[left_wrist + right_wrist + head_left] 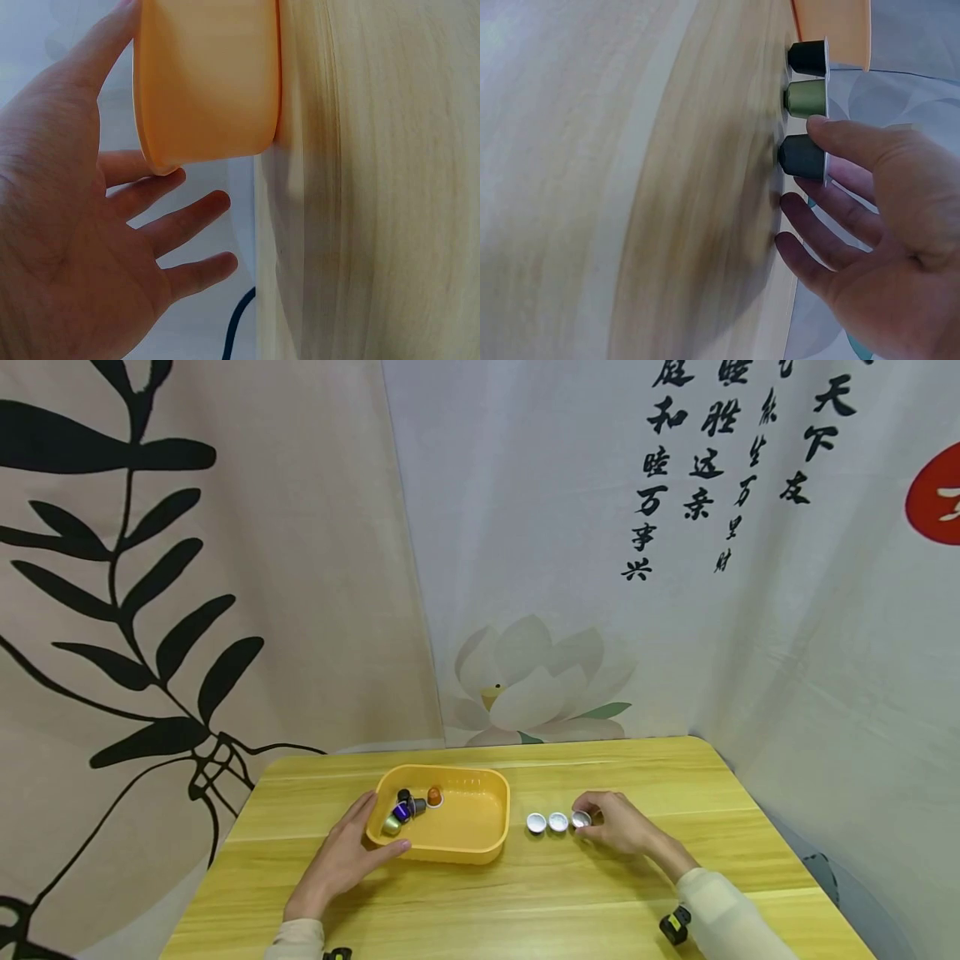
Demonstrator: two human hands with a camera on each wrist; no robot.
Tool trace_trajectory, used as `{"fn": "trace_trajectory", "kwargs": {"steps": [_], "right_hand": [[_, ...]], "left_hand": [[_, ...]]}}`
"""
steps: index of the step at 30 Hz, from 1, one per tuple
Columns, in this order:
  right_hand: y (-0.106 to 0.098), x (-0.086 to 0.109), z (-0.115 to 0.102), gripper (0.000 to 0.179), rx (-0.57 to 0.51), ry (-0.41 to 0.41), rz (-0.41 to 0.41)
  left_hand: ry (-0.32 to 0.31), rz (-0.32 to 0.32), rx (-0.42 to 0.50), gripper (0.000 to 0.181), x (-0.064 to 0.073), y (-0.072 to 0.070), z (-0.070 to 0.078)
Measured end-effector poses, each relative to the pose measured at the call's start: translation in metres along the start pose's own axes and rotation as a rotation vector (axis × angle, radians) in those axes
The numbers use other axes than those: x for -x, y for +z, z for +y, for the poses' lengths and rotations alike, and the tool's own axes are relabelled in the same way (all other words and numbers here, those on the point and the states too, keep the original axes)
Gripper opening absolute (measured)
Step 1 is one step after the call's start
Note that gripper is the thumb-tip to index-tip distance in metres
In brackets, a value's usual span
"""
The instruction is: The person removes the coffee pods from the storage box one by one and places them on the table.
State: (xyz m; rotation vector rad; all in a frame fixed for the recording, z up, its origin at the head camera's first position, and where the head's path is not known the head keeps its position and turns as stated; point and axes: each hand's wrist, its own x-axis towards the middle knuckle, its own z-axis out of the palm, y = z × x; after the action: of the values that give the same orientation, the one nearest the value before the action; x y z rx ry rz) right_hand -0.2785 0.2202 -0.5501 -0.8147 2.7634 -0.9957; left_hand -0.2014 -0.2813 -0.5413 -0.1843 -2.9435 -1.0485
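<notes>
On the table, my right hand (622, 827) pinches a dark grey coffee capsule (804, 157) between thumb and fingers. It stands foil side up at the right end of a short row, beside a green capsule (807, 99) and a black capsule (808, 58). My left hand (337, 860) rests on the left end of a yellow tray (468, 827), thumb at the front rim and fingers spread along the side. Several capsules lie in the tray's left part, among them an orange one (434, 796), a purple one (402, 812) and a gold one (391, 825).
The wooden table (465, 910) extends in front of the tray and to the right of the row. Behind it hangs a printed curtain (525, 568) with a lotus and black characters. A dark cable (238, 319) shows past the table edge in the left wrist view.
</notes>
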Motion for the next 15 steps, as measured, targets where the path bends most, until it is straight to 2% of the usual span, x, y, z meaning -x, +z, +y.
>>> {"fn": "trace_trajectory", "kwargs": {"steps": [15], "right_hand": [[0.0007, 0.0000, 0.0012, 0.029, 0.005, 0.011, 0.001]], "left_hand": [[-0.004, -0.003, -0.007, 0.117, -0.0007, -0.0003, 0.0007]]}}
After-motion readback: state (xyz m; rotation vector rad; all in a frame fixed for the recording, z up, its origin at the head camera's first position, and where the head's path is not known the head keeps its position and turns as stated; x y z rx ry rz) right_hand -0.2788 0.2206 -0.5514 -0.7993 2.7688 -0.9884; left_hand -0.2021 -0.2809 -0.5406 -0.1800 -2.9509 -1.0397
